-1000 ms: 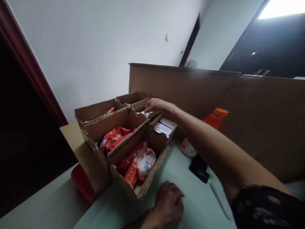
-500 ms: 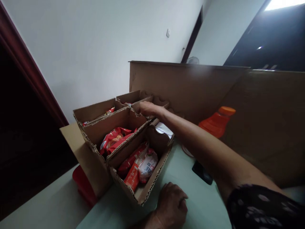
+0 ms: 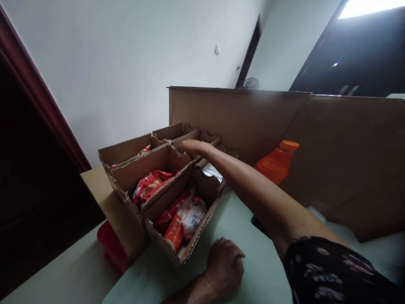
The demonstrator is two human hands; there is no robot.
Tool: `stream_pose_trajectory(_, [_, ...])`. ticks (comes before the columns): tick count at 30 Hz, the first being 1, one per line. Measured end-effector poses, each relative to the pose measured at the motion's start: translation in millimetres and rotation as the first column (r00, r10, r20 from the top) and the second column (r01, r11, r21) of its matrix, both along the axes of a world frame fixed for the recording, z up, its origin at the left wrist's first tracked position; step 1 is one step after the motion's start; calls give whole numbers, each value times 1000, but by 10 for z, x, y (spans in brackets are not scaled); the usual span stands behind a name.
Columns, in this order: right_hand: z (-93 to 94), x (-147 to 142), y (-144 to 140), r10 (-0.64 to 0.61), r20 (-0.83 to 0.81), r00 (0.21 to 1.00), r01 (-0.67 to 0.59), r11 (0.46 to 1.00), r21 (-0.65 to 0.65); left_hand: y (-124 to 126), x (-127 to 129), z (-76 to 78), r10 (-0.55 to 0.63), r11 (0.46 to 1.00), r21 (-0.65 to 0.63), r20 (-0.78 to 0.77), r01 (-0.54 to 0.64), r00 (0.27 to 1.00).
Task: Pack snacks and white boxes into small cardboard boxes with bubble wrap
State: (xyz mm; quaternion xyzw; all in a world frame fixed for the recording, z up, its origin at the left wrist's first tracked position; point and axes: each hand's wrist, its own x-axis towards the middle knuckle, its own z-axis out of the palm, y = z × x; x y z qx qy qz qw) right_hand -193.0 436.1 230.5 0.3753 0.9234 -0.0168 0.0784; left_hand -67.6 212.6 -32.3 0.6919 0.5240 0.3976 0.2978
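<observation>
Cardboard box (image 3: 177, 192) | right hand (image 3: 195, 147) flat, open, on divider | left hand (image 3: 225, 266) loosely curled, empty, on table (image 3: 240, 228)

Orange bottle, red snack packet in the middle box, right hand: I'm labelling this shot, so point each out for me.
orange bottle (image 3: 276, 165), head view, on its body.
red snack packet (image 3: 148, 184), head view, on its front face.
right hand (image 3: 194, 147), head view, on its back.
</observation>
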Motion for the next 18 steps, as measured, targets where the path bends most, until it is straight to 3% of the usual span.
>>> stream_pose_trajectory(4, [123, 133, -49, -10, -213, 977, 19, 999, 38, 3, -8, 28, -7, 999, -46, 28, 8, 1000])
stream_pose_trajectory(7, [287, 453, -110, -17, -398, 917, 53, 996, 78, 4, -12, 41, -26, 999, -28, 58, 28, 998])
stream_pose_trajectory(11, [440, 1043, -181, -71, -713, 698, 131, 991, 30, 17, 1, 32, -14, 1000, 12, 76, 13, 997])
stream_pose_trajectory(13, [465, 1175, -199, -97, -751, 653, 110, 993, -33, 19, 5, 41, -7, 1000, 16, 66, 6, 998])
stream_pose_trajectory(15, [456, 1092, -204, -69, -641, 764, 69, 997, -24, 11, -1, 65, -1, 1000, 9, 46, 1, 999])
stream_pose_trajectory(18, [398, 665, -193, 41, -281, 959, -22, 997, 69, -11, -21, 107, 2, 1000, 0, 24, -2, 1000])
